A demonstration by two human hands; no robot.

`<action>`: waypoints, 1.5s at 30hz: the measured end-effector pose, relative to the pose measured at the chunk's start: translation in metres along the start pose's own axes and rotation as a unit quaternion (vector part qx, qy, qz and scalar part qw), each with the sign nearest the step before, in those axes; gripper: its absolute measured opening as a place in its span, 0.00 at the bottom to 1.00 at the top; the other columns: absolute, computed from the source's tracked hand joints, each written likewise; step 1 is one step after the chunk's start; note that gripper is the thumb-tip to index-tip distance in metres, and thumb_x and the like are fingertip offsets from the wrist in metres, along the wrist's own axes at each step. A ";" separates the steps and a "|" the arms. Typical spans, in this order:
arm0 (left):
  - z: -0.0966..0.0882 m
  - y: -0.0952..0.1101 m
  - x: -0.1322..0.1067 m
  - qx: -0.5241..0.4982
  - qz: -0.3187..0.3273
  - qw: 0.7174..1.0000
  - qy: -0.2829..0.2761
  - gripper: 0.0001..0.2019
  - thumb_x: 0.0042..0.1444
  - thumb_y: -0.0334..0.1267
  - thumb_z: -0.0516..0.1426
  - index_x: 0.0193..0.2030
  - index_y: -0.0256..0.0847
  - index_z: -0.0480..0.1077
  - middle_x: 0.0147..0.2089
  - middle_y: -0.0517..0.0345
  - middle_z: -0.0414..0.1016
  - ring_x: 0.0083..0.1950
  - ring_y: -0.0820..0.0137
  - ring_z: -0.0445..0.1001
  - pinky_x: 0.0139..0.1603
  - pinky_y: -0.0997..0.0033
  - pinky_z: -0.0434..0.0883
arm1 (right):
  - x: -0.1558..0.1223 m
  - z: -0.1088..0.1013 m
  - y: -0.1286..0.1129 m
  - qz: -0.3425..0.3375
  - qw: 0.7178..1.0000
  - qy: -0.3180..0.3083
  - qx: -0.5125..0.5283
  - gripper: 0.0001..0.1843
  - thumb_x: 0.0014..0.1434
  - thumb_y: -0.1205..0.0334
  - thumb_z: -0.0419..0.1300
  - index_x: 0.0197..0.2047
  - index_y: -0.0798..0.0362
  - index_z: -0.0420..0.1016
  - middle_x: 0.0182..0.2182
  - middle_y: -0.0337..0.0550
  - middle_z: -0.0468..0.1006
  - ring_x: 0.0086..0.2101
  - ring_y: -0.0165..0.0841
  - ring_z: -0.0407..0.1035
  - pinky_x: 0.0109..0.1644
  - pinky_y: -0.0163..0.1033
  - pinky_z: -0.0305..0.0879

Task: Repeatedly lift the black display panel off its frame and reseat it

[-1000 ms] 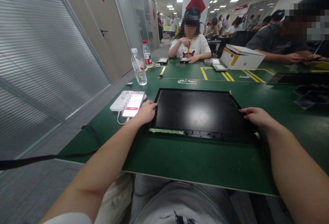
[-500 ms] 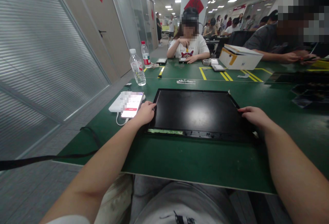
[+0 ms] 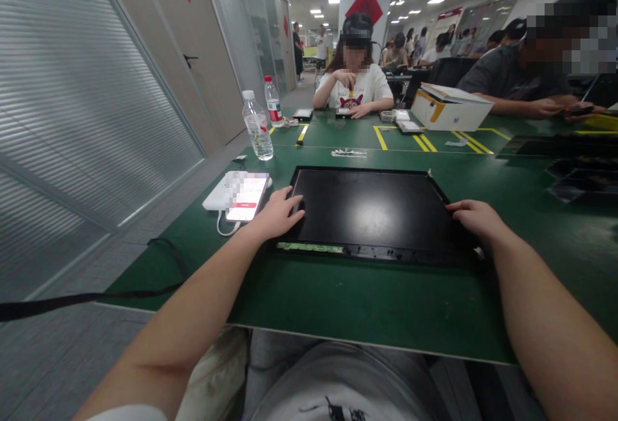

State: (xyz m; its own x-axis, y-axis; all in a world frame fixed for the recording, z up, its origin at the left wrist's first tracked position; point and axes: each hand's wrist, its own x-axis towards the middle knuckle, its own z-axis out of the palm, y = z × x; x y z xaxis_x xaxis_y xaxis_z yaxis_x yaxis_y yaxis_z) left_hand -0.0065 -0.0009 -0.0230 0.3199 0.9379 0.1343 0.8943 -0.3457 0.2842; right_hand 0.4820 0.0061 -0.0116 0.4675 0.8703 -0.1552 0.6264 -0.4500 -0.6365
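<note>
A large black display panel lies flat on the green table in front of me, with a green circuit strip along its near edge. My left hand rests on the panel's left edge, fingers stretched over the black surface. My right hand lies on the panel's right edge, fingers extended and pressed down on the frame. Neither hand lifts the panel.
A lit phone lies on a white power bank left of the panel. Two water bottles stand farther back. A person sits across; another person sits at the right beside a white box.
My left hand's fingers have slid from the panel's left edge onto its black surface. The right hand has stayed put.
</note>
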 end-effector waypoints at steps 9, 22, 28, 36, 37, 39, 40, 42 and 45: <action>0.000 0.003 0.003 0.031 0.016 0.999 -0.018 0.26 0.72 0.40 0.48 0.71 0.32 0.71 0.76 0.34 0.66 0.77 0.45 0.61 0.78 0.42 0.56 | 0.002 0.000 0.001 0.004 1.000 -0.009 0.007 0.26 0.48 0.75 0.60 0.50 0.58 0.84 0.31 0.45 0.80 0.28 0.33 0.71 0.34 0.35 0.66; 0.001 -0.005 0.005 -0.060 -0.070 0.995 0.025 0.25 0.65 0.32 0.55 0.68 0.37 0.74 0.70 0.39 0.76 0.75 0.45 0.68 0.76 0.44 0.63 | 0.003 0.001 0.002 -0.001 1.000 0.007 0.012 0.23 0.47 0.76 0.60 0.46 0.55 0.85 0.35 0.46 0.82 0.31 0.33 0.72 0.34 0.34 0.65; -0.005 -0.003 0.004 -0.230 -0.129 0.963 0.055 0.28 0.62 0.36 0.59 0.70 0.42 0.72 0.63 0.45 0.81 0.64 0.49 0.79 0.67 0.46 0.73 | 0.009 0.003 0.007 -0.003 1.000 0.005 0.016 0.25 0.44 0.75 0.60 0.46 0.55 0.84 0.35 0.47 0.83 0.31 0.34 0.72 0.34 0.35 0.67; -0.011 0.005 0.005 -0.483 -0.124 0.861 0.101 0.41 0.54 0.29 0.64 0.76 0.44 0.62 0.77 0.44 0.67 0.74 0.51 0.70 0.68 0.50 0.75 | 0.014 0.004 0.012 -0.003 1.000 0.009 0.025 0.21 0.48 0.76 0.60 0.45 0.56 0.83 0.36 0.46 0.82 0.33 0.34 0.73 0.36 0.34 0.66; -0.011 0.005 0.005 -0.487 -0.127 0.858 0.103 0.42 0.53 0.28 0.64 0.76 0.43 0.63 0.77 0.44 0.67 0.75 0.51 0.68 0.69 0.50 0.74 | 0.014 0.004 0.012 -0.002 1.000 0.009 0.025 0.21 0.48 0.75 0.60 0.45 0.55 0.83 0.35 0.46 0.82 0.33 0.34 0.73 0.36 0.35 0.66; -0.011 0.005 0.005 -0.488 -0.135 0.856 0.102 0.42 0.51 0.26 0.65 0.75 0.43 0.64 0.77 0.44 0.67 0.76 0.50 0.66 0.70 0.49 0.73 | 0.013 0.004 0.011 0.001 1.000 0.008 0.027 0.22 0.47 0.75 0.60 0.45 0.55 0.84 0.35 0.47 0.82 0.32 0.34 0.72 0.36 0.35 0.66; -0.011 0.005 0.005 -0.485 -0.140 0.857 0.102 0.42 0.50 0.26 0.65 0.74 0.43 0.65 0.76 0.44 0.68 0.77 0.50 0.66 0.71 0.49 0.72 | 0.012 0.004 0.011 0.002 1.000 0.008 0.028 0.22 0.47 0.75 0.60 0.45 0.55 0.84 0.35 0.47 0.82 0.32 0.35 0.72 0.36 0.36 0.66; -0.011 0.006 0.005 -0.477 -0.151 0.860 0.100 0.42 0.50 0.25 0.65 0.73 0.43 0.66 0.75 0.45 0.70 0.77 0.50 0.65 0.72 0.48 0.71 | 0.010 0.004 0.009 0.004 1.000 0.006 0.029 0.22 0.47 0.76 0.60 0.46 0.55 0.84 0.36 0.48 0.83 0.32 0.34 0.72 0.36 0.36 0.66; -0.011 0.008 0.005 -0.467 -0.169 0.862 0.104 0.41 0.50 0.23 0.65 0.73 0.41 0.68 0.75 0.44 0.70 0.78 0.51 0.64 0.73 0.49 0.70 | 0.008 0.004 0.007 0.006 1.000 0.002 0.026 0.23 0.48 0.77 0.59 0.47 0.57 0.84 0.38 0.49 0.83 0.32 0.34 0.72 0.36 0.36 0.66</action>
State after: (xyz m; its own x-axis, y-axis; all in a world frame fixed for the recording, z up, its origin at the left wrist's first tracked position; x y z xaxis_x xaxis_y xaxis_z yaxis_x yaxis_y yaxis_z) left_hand -0.0010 0.0009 -0.0091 -0.0593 0.9977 0.0333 0.2524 -0.0173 0.9675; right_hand 0.4878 0.0107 -0.0206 0.4770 0.8642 -0.1599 0.5874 -0.4488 -0.6734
